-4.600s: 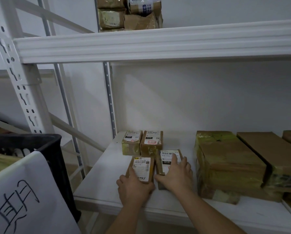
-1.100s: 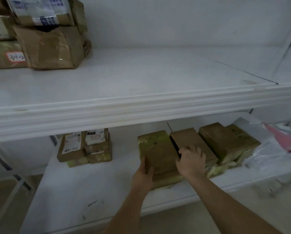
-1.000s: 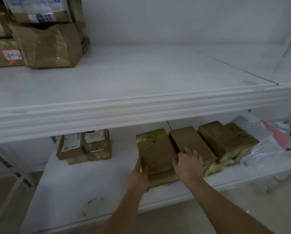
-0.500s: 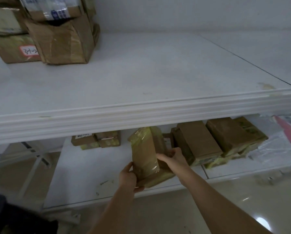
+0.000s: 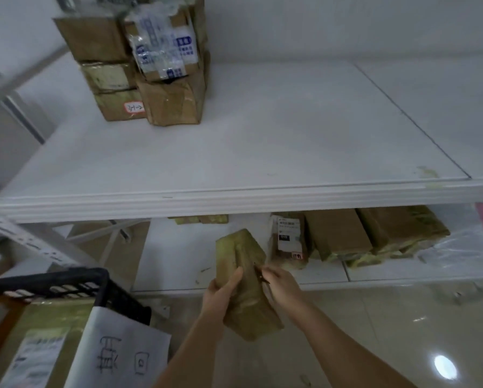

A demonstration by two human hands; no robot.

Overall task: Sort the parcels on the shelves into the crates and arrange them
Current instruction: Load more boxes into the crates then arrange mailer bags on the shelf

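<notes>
parcel: long brown box [image 5: 244, 284] wrapped in yellowish tape, held up in the air in front of the lower shelf, tilted with its far end up toward 12 o'clock and near end down toward 5
left hand: [image 5: 220, 294] wrapped round the parcel's left side, thumb lying across the top face, so it's got a proper grip
right hand: [image 5: 281, 284] on the parcel's right edge, fingers curled in against it, grasping it too
lower shelf: white board [image 5: 178, 256], behind the parcel; at 2 o'clock from it there's a labelled box [image 5: 289, 239] with a white sticker, then a plain brown box [image 5: 337, 233] just beside that, then another taped one [image 5: 402, 229] further right
small boxes: a couple [image 5: 198, 219] peeking out under the upper shelf's lip at 11 o'clock, mostly hidden
upper shelf: big white board [image 5: 262, 147], with a stack [image 5: 147, 68] of brown boxes at its far left, one with a blue-printed plastic cover
crate: black [image 5: 66, 284], down at 9 o'clock from the hands, with a taped parcel inside
sign: white sheet [image 5: 117, 354] with handwritten characters hanging off the crate's corner
floor: shiny tiles [image 5: 388, 331], light glare at 4 o'clock
</notes>
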